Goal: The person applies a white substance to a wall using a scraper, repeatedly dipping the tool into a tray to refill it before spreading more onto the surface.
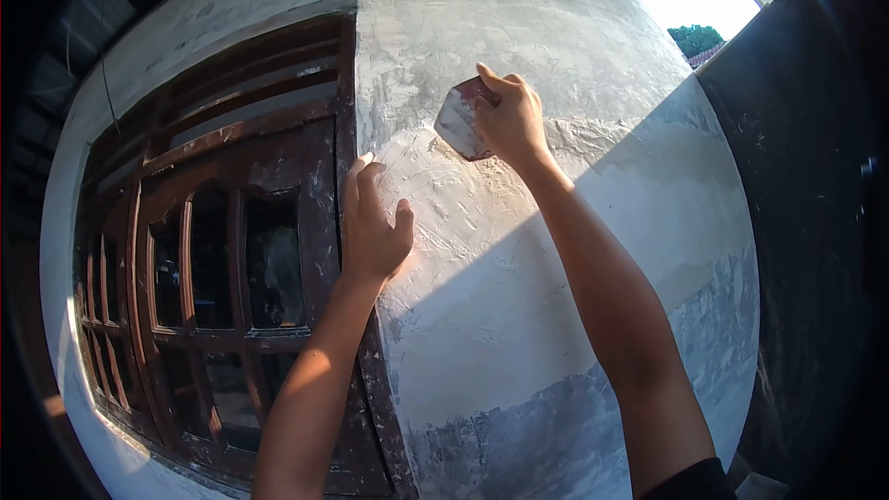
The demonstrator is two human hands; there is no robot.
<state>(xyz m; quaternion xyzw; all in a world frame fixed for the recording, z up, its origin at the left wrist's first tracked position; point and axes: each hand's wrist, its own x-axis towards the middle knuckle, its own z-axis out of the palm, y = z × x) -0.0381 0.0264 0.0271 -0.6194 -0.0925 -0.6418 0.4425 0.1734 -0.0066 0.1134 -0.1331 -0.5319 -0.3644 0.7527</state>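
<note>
In my right hand (509,120) is a flat, dark red putty scraper (457,123), its face smeared with white putty. My fingers close round its right side, with the thumb on top, and the blade lies close against the plastered wall (463,208). Rough ridges of pale putty cover the wall around and below the scraper. Lower and to the left, my left hand (378,227) is open, fingers apart and slightly bent, over the wall's edge beside the window frame. Nothing shows in it.
A brown wooden window (227,259) with glass panes and slats fills the left side, its frame spotted with white. A dark panel (815,222) stands on the right. Sunlight and a diagonal shadow split the wall. Roofing (102,9) hangs at the upper left.
</note>
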